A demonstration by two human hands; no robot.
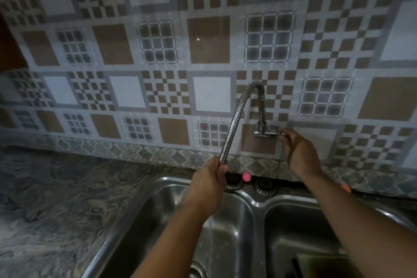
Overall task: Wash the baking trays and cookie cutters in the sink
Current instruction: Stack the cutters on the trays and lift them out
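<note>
— Two hands up at the tap, head view. What is your left hand (211, 178) doing?

— Your left hand is curled round the lower end of the flexible metal spout (234, 119), which arches up from the wall valve (261, 130) and comes down over the left basin (221, 232) of the double steel sink (257, 201).

— And your right hand (297, 151)?

— Your right hand pinches the tip of the valve's lever (274, 134) with curled fingers, against the patterned tile wall (209, 40).

— Trays, cutters?

— None can be made out for certain. A dark flat shape (316, 264) lies in the right basin (304, 232); you cannot tell what it is. A drain (196, 272) shows at the bottom of the left basin.

— Other items?

— A pink round thing (246, 177) sits on the sink's back ledge just beside your left hand, near two slotted round fittings (265, 187). Marbled countertop (56, 198) runs to the left. Something orange (346, 188) shows at your right forearm's edge.
</note>
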